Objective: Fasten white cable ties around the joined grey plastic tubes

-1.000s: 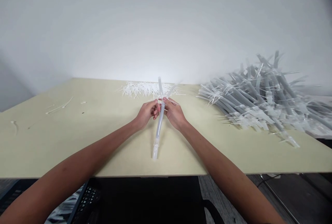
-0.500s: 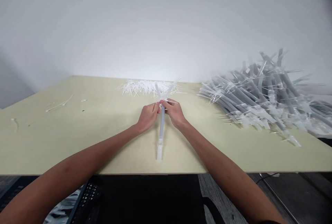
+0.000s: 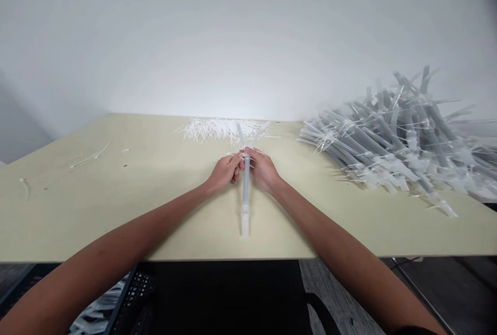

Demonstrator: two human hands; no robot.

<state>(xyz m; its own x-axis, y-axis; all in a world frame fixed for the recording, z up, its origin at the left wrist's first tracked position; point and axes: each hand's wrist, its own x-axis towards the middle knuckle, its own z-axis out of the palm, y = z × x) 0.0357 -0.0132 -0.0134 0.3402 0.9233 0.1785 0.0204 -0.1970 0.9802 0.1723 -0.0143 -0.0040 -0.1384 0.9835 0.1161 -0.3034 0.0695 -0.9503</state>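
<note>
A translucent grey tube [image 3: 246, 185] stands out toward me between my hands. Its near end has a clear plastic fitting [image 3: 245, 221], and its far end forks into two thinner branches [image 3: 261, 130]. My right hand [image 3: 263, 168] is closed on the tube just below the fork, thumb on top. From the left, my left hand [image 3: 227, 169] pinches at the same joint, its fingers curled. A thin white strip, like a cable tie, shows by its fingertips, mostly hidden. Behind the hands lies a heap of white cable ties [image 3: 209, 129].
A large pile of similar grey tube assemblies [image 3: 373, 143] covers the table's right side. Several loose cable ties [image 3: 91, 157] and small scraps lie at the left. Below the table's front edge, a dark perforated crate [image 3: 134, 286] at the left holds more pale tube pieces [image 3: 97, 309].
The tube's near end has swung slightly right and now points straight toward me. My left fingers have closed in on the joint; my right hand keeps its grip.
</note>
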